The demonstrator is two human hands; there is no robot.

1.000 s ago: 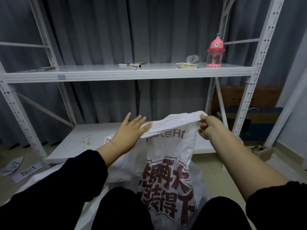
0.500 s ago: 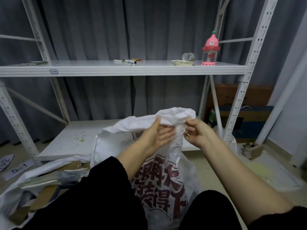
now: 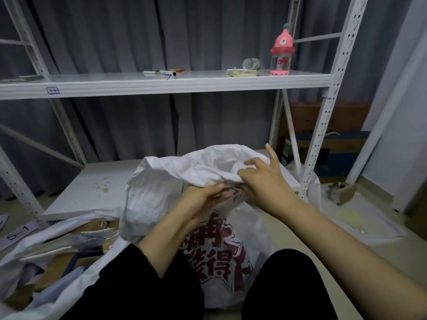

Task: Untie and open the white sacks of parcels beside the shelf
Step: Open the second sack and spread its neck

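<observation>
The white sack (image 3: 161, 192) stands on the floor (image 3: 413, 257) between the person's knees (image 3: 288, 273), in front of the shelf (image 3: 161, 85), with the left hand (image 3: 203, 198) holding its bunched neck and the right hand (image 3: 263, 181) pinching its floppy top.

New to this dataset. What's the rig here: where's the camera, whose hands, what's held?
No robot: a person wears one wide-angle camera on the head, looking forward and down, so the single view shows their own arms. The left hand and right hand both have a grip on the bunched top of a white sack with red print, upright between the knees. No tie is visible. Behind stands a white shelf carrying markers and a pink bottle. At left a second sack lies open, showing parcels.
</observation>
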